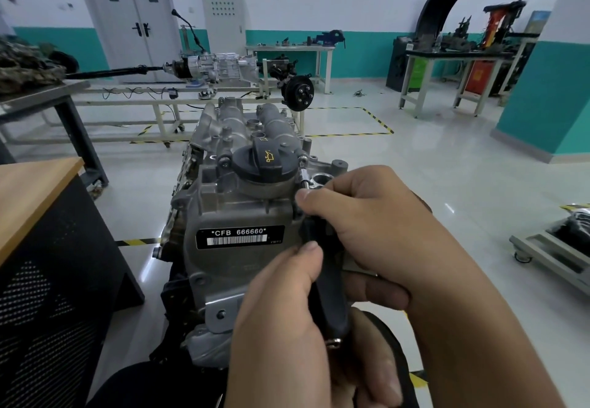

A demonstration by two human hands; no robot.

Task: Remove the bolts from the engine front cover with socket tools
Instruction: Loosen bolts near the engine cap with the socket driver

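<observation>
Black ratchet handle (329, 286): both hands' grip closed round it

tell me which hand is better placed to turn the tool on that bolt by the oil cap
Left, probably. The left hand grips the black ratchet handle, giving leverage, while the right hand pinches the tool's head near the small silver socket, steadying it beside the black round oil cap.

Black-handled socket tool (329, 283) stands upright against the grey front cover (236, 216).
</observation>
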